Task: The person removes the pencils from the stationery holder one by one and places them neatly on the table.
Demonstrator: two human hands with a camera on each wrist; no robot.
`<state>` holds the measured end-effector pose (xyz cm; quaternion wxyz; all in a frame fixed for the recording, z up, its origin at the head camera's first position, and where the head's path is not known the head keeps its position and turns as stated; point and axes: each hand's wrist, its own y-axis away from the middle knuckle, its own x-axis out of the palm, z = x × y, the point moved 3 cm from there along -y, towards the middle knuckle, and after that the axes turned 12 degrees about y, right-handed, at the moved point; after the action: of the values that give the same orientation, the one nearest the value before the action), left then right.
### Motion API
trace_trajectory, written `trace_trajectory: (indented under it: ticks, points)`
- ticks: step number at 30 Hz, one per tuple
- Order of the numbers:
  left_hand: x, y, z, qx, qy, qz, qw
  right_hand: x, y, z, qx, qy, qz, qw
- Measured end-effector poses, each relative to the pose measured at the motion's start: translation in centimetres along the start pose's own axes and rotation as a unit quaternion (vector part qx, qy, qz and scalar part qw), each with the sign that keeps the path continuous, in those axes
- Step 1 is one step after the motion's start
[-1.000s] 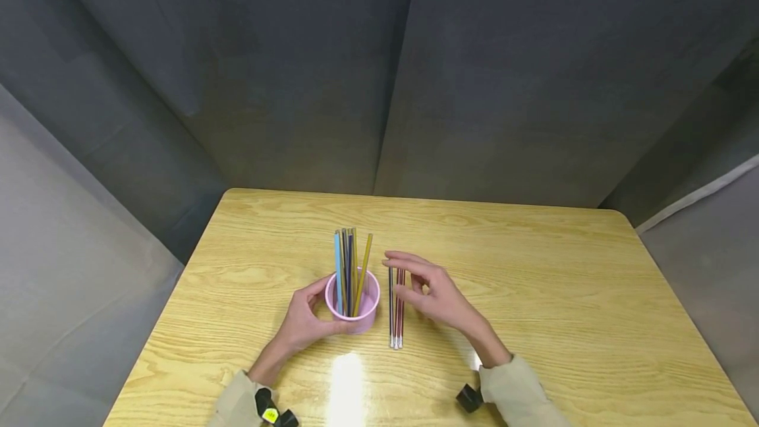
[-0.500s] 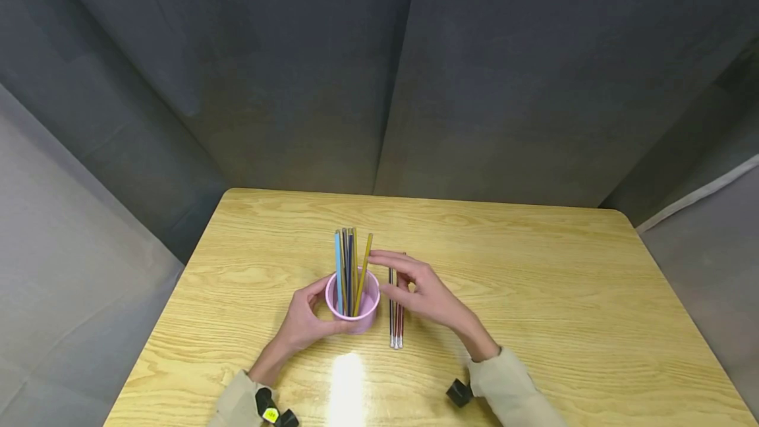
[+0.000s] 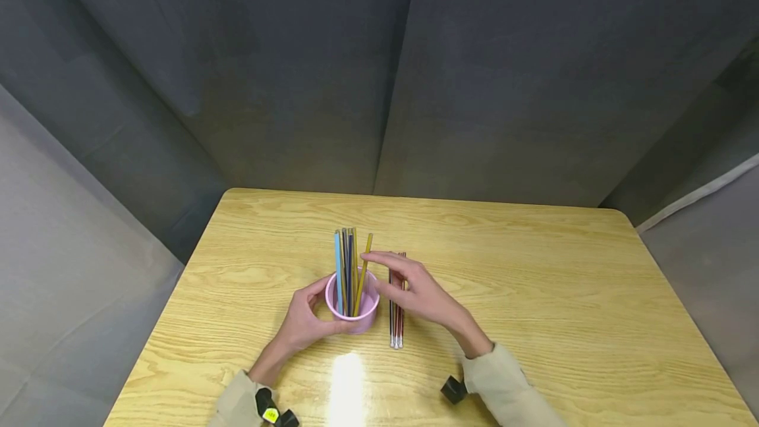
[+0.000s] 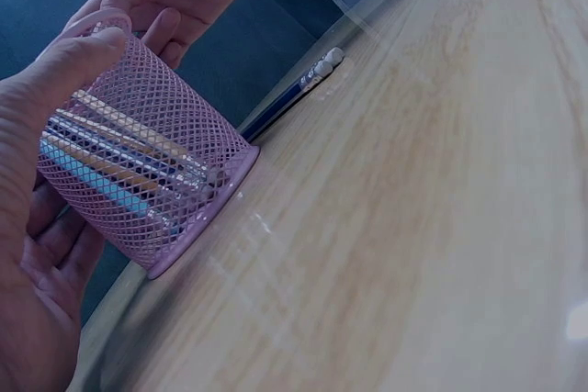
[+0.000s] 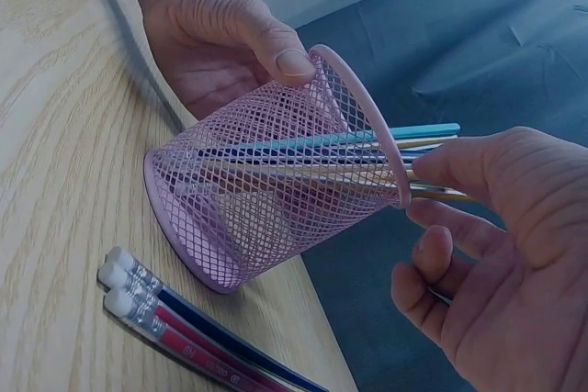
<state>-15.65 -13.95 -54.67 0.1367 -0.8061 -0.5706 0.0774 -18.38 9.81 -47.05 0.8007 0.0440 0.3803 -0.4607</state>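
Observation:
A pink mesh pencil cup (image 3: 363,327) stands on the table, holding several pencils. My left hand (image 3: 299,327) grips it from the left, thumb at the near side of the rim. Inside, a light blue pencil (image 3: 338,262) and dark and yellowish ones lean together on the left. One yellow pencil (image 3: 364,275) tilts right, apart from them. My right hand (image 3: 423,292) reaches over the cup's right rim, its index fingertip overlapping that yellow pencil and its thumb apart, lower down. In the right wrist view, the same hand's other fingers (image 5: 427,305) are loosely bent and hold nothing.
Several eraser-tipped pencils (image 3: 396,338), dark blue and red, lie side by side on the table just right of the cup, partly under my right hand. The wooden table (image 3: 534,269) extends to both sides. Grey curtains (image 3: 504,84) hang behind it.
My right hand has moved left from above the loose pencils to the cup's rim and the yellow pencil. My left hand and the cup have stayed put.

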Motion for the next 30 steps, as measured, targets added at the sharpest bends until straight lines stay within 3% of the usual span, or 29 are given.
trace_trajectory:
  ticks: [17, 30]
  points:
    - [-0.03, 0.0, 0.06, -0.001, 0.005, -0.001, 1.0, -0.18, -0.04, 0.04, 0.005, 0.011, -0.004, 0.9999]
    - [0.01, 0.01, 0.01, -0.004, 0.007, -0.002, 1.0, -0.55, 0.15, -0.01, -0.017, 0.01, -0.022, 0.9996]
